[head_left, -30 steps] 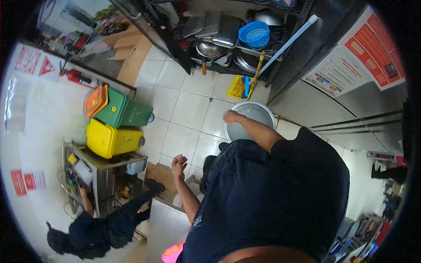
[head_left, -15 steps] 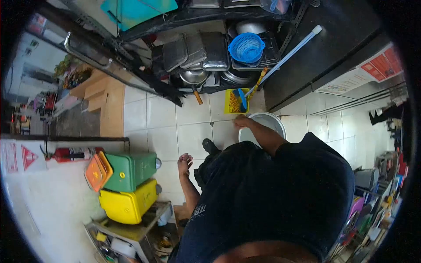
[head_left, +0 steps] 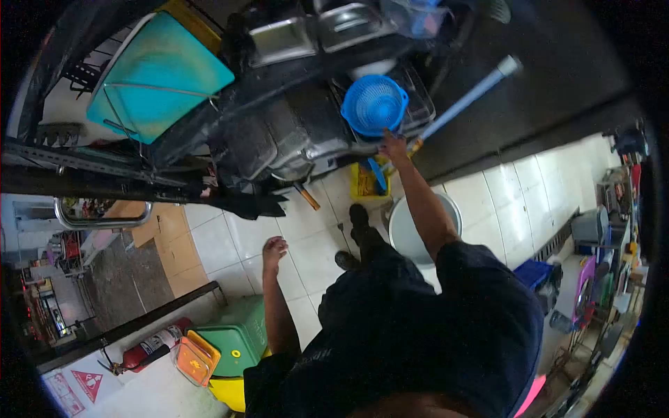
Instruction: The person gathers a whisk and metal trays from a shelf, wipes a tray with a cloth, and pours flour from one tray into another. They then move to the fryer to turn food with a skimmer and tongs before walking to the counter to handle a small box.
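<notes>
My right hand [head_left: 395, 148] reaches up to the near rim of a blue plastic colander [head_left: 375, 106] on the rack. Its fingers stretch out and meet or overlap the rim; no grip on it can be made out. Below that hand, a yellow container [head_left: 364, 182] stands on the floor with a blue-handled tool [head_left: 378, 174] in it. My left hand [head_left: 275, 249] hangs over the tiles, fingers loosely bent and apart, holding nothing. The wooden handle [head_left: 307, 198] of a pan sticks out from the lower shelf.
A large white bucket [head_left: 425, 226] stands beside my legs. A pale blue pole [head_left: 467, 101] leans at the right of the rack. Dark trays [head_left: 279, 125] fill the shelf, with turquoise boards [head_left: 164, 76] above left. A green bin [head_left: 230, 341] and fire extinguisher [head_left: 155, 346] are lower left.
My right hand has risen from beside the bucket to the colander's rim. My left hand remains empty. The view has turned and come nearer to the rack.
</notes>
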Action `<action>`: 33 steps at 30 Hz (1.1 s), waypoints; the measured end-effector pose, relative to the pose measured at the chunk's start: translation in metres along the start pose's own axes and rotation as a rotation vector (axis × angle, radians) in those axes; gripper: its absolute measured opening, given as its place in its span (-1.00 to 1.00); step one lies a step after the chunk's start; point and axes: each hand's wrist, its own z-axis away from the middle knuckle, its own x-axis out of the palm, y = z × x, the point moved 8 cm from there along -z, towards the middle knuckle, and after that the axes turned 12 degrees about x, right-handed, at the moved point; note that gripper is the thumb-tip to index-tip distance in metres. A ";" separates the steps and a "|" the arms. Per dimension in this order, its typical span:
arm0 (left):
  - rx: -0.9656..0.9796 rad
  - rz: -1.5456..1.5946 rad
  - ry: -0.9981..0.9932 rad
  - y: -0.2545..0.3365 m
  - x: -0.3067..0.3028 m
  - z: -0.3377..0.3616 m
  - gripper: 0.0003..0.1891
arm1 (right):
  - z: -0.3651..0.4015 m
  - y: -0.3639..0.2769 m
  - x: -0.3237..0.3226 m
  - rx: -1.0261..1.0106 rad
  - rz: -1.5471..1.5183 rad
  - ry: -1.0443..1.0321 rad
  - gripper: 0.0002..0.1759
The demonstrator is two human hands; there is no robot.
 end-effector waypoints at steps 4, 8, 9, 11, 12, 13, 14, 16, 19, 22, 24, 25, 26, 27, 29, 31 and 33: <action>0.124 0.255 -0.209 0.006 0.067 -0.038 -0.77 | -0.089 -0.023 0.009 -0.116 0.766 0.151 -0.67; -0.067 0.291 -0.214 -0.010 0.131 -0.053 -0.71 | -0.125 -0.020 -0.003 -0.737 1.631 0.600 -0.68; -0.113 0.322 -0.220 -0.017 0.143 -0.054 -0.70 | -0.115 -0.033 -0.006 -0.748 1.756 0.718 -0.68; -0.150 0.300 -0.264 -0.023 0.162 -0.057 -0.68 | -0.084 -0.070 0.005 -0.624 1.640 0.585 -0.46; -0.188 0.307 -0.278 -0.021 0.170 -0.061 -0.74 | -0.106 -0.062 -0.003 -0.609 1.647 0.588 -0.46; -0.234 0.319 -0.288 -0.022 0.178 -0.061 -0.79 | -0.123 -0.057 -0.004 -0.726 1.640 0.508 -0.59; -0.211 0.324 -0.324 -0.018 0.185 -0.067 -0.78 | -0.136 -0.045 -0.011 -0.777 1.637 0.468 -0.65; -0.228 0.278 -0.392 -0.020 0.194 -0.091 -0.78 | -0.127 -0.052 -0.022 -0.272 1.035 0.293 -0.74; -0.124 0.186 -0.487 -0.008 0.211 -0.136 -0.74 | -0.111 -0.036 -0.025 0.285 0.430 0.130 -0.75; -0.018 0.310 -0.505 0.012 0.230 -0.190 -0.76 | -0.109 -0.042 -0.034 0.146 0.485 0.131 -0.73; 0.066 0.173 -0.548 0.046 0.244 -0.213 -0.77 | -0.100 -0.053 -0.037 0.084 0.605 0.203 -0.68; 0.118 0.229 -0.577 0.054 0.253 -0.221 -0.77 | -0.102 -0.052 -0.045 0.083 0.617 0.204 -0.62; 0.155 0.140 -0.563 0.060 0.257 -0.229 -0.72 | -0.100 -0.049 -0.043 0.093 0.632 0.204 -0.62; 0.144 0.150 -0.558 0.062 0.264 -0.235 -0.72 | -0.092 -0.057 -0.038 -0.041 0.592 0.230 -0.60; 0.150 0.110 -0.598 0.065 0.281 -0.239 -0.64 | -0.079 -0.066 -0.035 -0.172 0.556 0.248 -0.59; 0.076 0.255 -0.491 0.075 0.293 -0.233 -0.60 | -0.068 -0.070 -0.022 -0.116 0.587 0.181 -0.59; 0.012 0.396 -0.379 0.074 0.301 -0.235 -0.56 | -0.047 -0.064 -0.019 -0.089 0.438 0.256 -0.58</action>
